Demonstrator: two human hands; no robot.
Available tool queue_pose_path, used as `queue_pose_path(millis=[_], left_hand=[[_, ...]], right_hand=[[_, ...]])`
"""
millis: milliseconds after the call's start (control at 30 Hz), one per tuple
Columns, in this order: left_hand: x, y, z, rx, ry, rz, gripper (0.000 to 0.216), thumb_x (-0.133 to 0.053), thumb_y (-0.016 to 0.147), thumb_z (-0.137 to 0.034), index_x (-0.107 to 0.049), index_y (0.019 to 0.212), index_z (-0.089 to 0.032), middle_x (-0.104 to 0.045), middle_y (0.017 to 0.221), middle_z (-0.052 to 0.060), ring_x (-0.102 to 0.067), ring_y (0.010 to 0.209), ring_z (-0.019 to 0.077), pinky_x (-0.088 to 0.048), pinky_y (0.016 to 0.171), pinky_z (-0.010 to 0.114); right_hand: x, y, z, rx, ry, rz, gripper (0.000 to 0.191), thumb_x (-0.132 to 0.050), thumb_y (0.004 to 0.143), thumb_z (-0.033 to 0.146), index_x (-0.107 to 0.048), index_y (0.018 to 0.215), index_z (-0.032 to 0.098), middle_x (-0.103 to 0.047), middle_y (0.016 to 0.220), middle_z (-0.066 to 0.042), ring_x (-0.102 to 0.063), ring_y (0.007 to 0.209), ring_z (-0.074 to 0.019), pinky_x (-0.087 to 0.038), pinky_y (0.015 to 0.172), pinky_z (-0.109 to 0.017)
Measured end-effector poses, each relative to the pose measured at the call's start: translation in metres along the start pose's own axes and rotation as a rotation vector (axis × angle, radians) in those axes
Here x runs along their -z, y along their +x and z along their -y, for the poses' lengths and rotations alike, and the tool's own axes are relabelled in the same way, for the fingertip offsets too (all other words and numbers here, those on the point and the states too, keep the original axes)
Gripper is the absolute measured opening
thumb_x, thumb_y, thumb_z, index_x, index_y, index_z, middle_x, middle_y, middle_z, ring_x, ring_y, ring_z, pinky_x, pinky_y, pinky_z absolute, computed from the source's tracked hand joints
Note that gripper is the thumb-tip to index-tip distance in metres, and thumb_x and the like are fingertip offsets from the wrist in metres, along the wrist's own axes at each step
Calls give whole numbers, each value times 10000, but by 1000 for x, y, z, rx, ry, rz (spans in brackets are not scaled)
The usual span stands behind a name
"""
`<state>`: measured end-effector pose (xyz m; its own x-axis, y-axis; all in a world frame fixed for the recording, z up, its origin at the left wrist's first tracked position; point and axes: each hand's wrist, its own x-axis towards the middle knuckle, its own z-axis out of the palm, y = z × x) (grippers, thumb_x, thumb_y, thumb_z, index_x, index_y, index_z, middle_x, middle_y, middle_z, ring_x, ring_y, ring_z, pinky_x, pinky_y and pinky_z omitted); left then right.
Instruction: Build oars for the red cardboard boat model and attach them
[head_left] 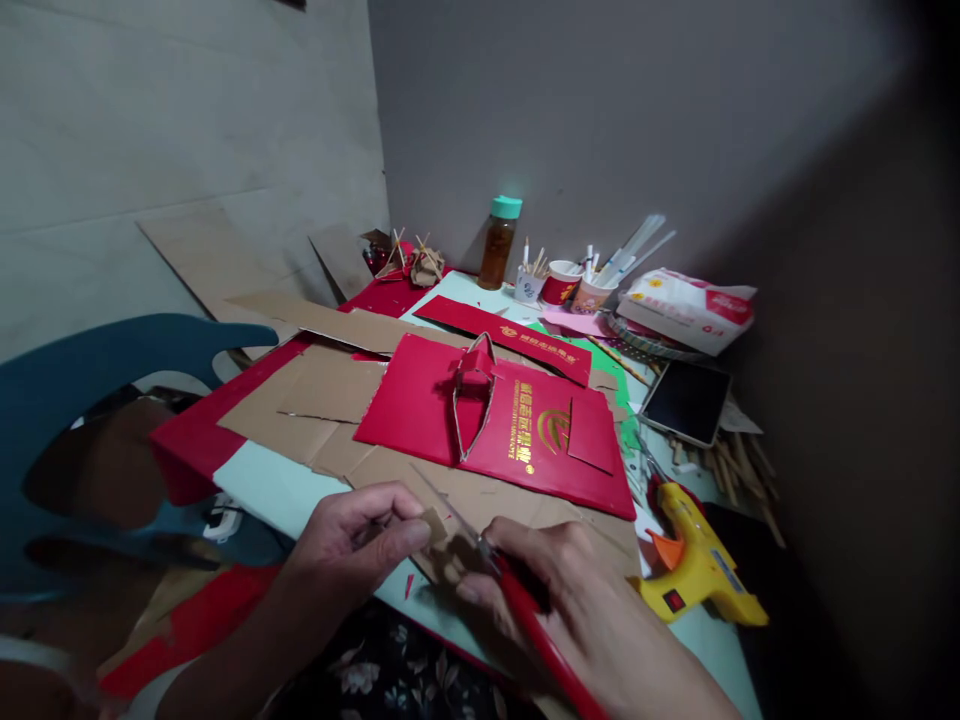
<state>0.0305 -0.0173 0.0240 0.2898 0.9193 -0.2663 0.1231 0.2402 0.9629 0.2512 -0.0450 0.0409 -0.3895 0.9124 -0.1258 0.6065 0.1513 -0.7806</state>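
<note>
Reviewer: State of the grip, left side?
Inspector: The left hand (367, 535) has thumb and fingers pinched on a small cardboard piece (434, 527), held low over the near edge of the table (281, 500).
Reviewer: And the right?
Inspector: The right hand (570, 590) is closed around the red handles of the scissors (536, 625). A blade points away and to the left, passing near the piece. Whether it touches, I cannot tell.
Reviewer: Directly beyond the hands?
Inspector: Brown cardboard sheets, overlapping. On them lies a red panel (409, 385) with gold print, bearing a pointed frame (475, 362) with a red piece bridging it. A red strip (510, 335) lies behind the panel.
Reviewer: Right of the work?
Inspector: A yellow glue gun (697, 565) on its side, near the right hand; further back, a dark-screened tablet (688, 400).
Reviewer: Far side?
Inspector: A bottle (498, 245) with a teal lid stands upright near the wall, three cups of sticks and pens beside it, then a tissue pack (686, 305).
</note>
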Motion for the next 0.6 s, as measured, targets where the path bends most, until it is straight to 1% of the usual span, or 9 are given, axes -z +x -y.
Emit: queue_pose_path(millis=[100, 167, 200, 300, 367, 500, 600], left_hand=[[1, -5, -2, 44, -44, -49, 302, -703, 810, -423, -605, 660, -180, -366, 541, -86, -237, 509, 81, -167, 471, 230], [0, -6, -6, 35, -18, -32, 300, -707, 791, -424, -613, 644, -179, -377, 530, -83, -245, 501, 80, -160, 468, 234], [-1, -7, -8, 21, 6, -16, 295, -704, 787, -421, -623, 640, -178, -392, 531, -78, -264, 500, 82, -167, 470, 236], [-5, -7, -15, 7, 92, 18, 297, -692, 793, -422, -636, 623, -186, -404, 539, -74, -300, 511, 86, -188, 488, 245], [-10, -6, -19, -4, 140, 52, 304, -688, 797, -433, -640, 622, -189, -406, 549, -74, -299, 520, 88, -183, 497, 253], [-19, 0, -23, -64, 214, 142, 265, -693, 797, -401, -663, 634, -193, -396, 550, -74, -298, 517, 92, -174, 494, 262], [-19, 9, -19, -60, 165, 188, 327, -651, 858, -442, -647, 642, -196, -361, 521, -80, -275, 487, 90, -183, 472, 252]], right_hand=[[7, 4, 2, 15, 59, -87, 312, -710, 904, 414, -562, 726, 205, -515, 570, 58, -427, 503, -95, -297, 503, -225], [12, 7, 3, -15, 172, -133, 288, -733, 885, 440, -611, 788, 198, -547, 590, 50, -447, 513, -98, -319, 492, -215], [13, 7, 3, -40, 269, -133, 273, -753, 872, 440, -629, 848, 197, -570, 618, 46, -477, 529, -103, -349, 496, -209], [14, 8, 1, -87, 648, -52, 339, -822, 826, 402, -618, 1017, 210, -648, 734, 35, -577, 583, -112, -453, 538, -203], [13, 8, -1, -80, 812, 16, 393, -859, 797, 358, -601, 1054, 211, -678, 780, 30, -595, 598, -103, -469, 544, -191], [15, 6, -5, -48, 892, 92, 385, -882, 782, 253, -609, 1047, 191, -687, 798, 33, -579, 604, -73, -458, 543, -151], [17, 5, -8, -22, 877, 98, 358, -864, 808, 222, -615, 1063, 188, -687, 820, 30, -604, 647, -72, -462, 572, -140]])
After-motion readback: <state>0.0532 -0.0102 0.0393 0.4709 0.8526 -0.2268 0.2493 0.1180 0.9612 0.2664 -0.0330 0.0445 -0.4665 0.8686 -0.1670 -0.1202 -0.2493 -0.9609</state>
